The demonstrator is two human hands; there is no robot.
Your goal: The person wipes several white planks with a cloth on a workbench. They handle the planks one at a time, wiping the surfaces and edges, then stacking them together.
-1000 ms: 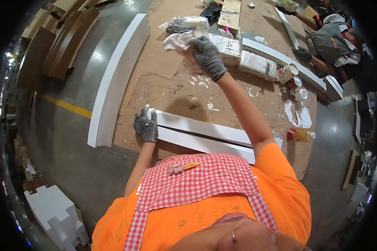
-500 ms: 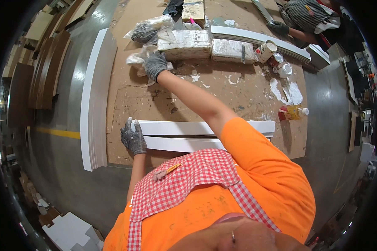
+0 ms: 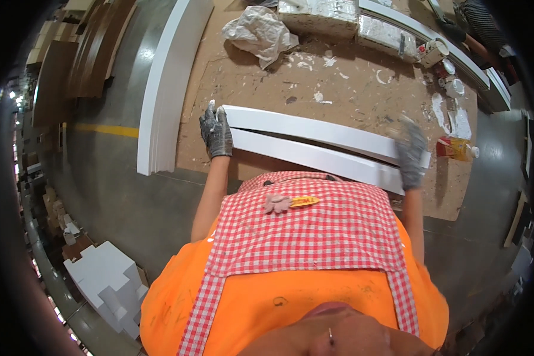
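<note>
Two long white strips (image 3: 314,129) lie on the brown work table (image 3: 267,89), close in front of me, with a narrow dark gap between them. My left hand (image 3: 217,133), in a dark grey glove with whitened fingertips, grips the strips' left end, its thumb against the upper strip. At their right end is my right hand (image 3: 410,155), also gloved and smeared by motion; its fingers cannot be made out clearly. A crumpled whitish rag (image 3: 260,34) rests farther back on the table, apart from both hands.
Along the table's left edge stands a stack of long white boards (image 3: 167,89). Wrapped white blocks (image 3: 387,38), small cans (image 3: 434,53) and a bottle of amber liquid (image 3: 455,148) are behind and to the right. Another person's arm (image 3: 477,44) shows at far right.
My right hand has let go of the rag and come back to the strips' right end. My left hand stays at the left end. The view has shifted, so the table appears higher.
</note>
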